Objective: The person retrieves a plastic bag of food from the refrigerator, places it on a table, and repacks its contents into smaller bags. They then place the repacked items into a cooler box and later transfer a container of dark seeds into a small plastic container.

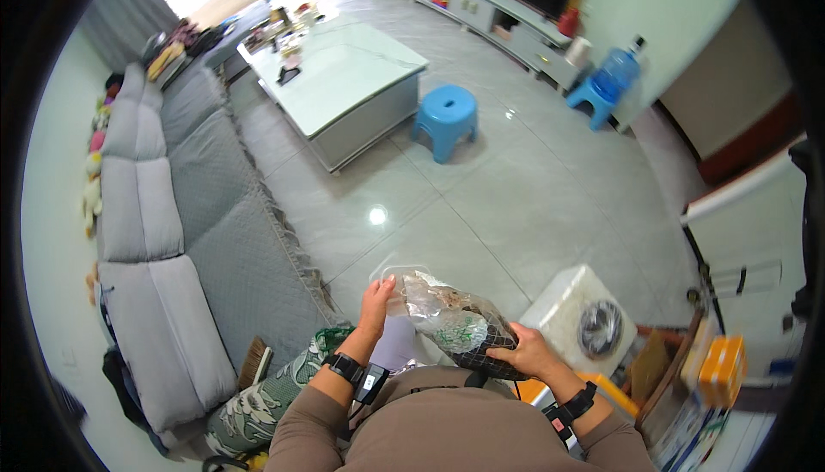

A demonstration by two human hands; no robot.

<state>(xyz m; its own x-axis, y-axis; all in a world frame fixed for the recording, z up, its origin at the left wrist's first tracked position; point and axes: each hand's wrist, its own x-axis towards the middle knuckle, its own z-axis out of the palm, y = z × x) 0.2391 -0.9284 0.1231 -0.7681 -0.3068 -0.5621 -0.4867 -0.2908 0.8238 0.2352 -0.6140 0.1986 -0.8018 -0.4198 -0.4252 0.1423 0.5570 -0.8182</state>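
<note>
A clear plastic bag (454, 319) with dark contents, a net-like pattern and green print is stretched between my two hands, in front of my belly. My left hand (375, 305) grips its pale, crinkled end, where a clear rim sticks out past the fingers. My right hand (526, 353) is wrapped round the fuller, dark end, thumb on top. What the dark contents are I cannot make out. Just right of that hand stands a white foam box (571, 300) with a round dark coil-like thing (600, 328) on its top.
A grey sofa (215, 180) runs along the left, with a brush (253, 360) at its near end. Ahead are a white coffee table (344, 68) and a blue stool (447, 119). A water bottle (615, 75) stands at the right wall; orange boxes (720, 370) sit lower right.
</note>
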